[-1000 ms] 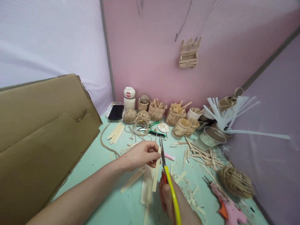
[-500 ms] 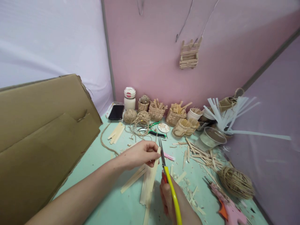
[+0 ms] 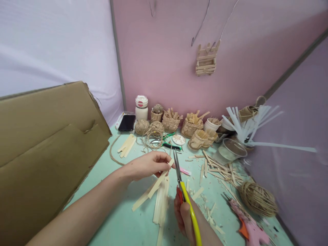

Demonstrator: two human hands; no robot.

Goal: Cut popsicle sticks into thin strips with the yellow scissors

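Observation:
Between thumb and fingers, my left hand [image 3: 155, 165] pinches a pale flat wooden strip [image 3: 158, 184], tilted with its lower end toward the left. Scissors [image 3: 181, 186] with yellow and red handles are in my right hand [image 3: 188, 217], fingers through the handles. Their blades are slightly parted and point away from me, just right of the strip's upper end. More wooden strips [image 3: 160, 205] lie on the table beneath my left hand. A pink cutter [image 3: 185, 171] lies behind the blades, partly hidden.
A big cardboard sheet [image 3: 51, 147] stands at the left. Twine balls [image 3: 156, 130], green-handled pliers [image 3: 171, 147] and baskets of sticks [image 3: 192, 126] line the back. On the right are a clear cup [image 3: 230, 152], a twine bundle [image 3: 258, 199] and a pink glue gun [image 3: 249, 222]. Wood scraps [image 3: 222, 169] are scattered.
The strip in my left hand has turned from nearly upright to a slant, its lower end swinging left. The scissors have barely moved and stay in my right hand.

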